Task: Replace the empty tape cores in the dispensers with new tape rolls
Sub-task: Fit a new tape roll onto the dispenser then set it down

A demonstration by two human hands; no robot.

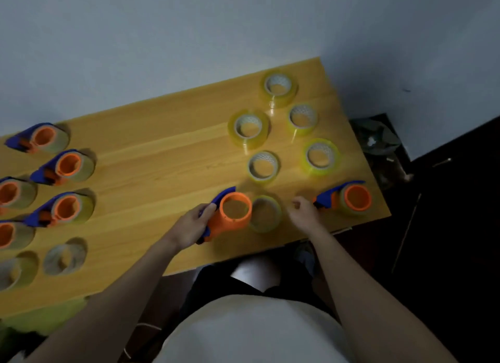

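My left hand (193, 223) grips an orange and blue tape dispenser (230, 213) near the table's front edge; its orange drum is bare. A yellowish clear tape roll (266, 213) lies flat just right of the drum. My right hand (304, 209) hovers beside that roll with fingers loosely curled, holding nothing. Another dispenser (349, 197) carrying a roll sits at the front right, close behind my right hand. Several new tape rolls (249, 128) lie flat at the back right.
Several loaded dispensers (66, 165) stand in rows at the left of the wooden table (162, 151). Two worn rolls or cores (65, 257) lie at the front left. A grey wall is behind; dark floor and a bag (374, 138) are on the right.
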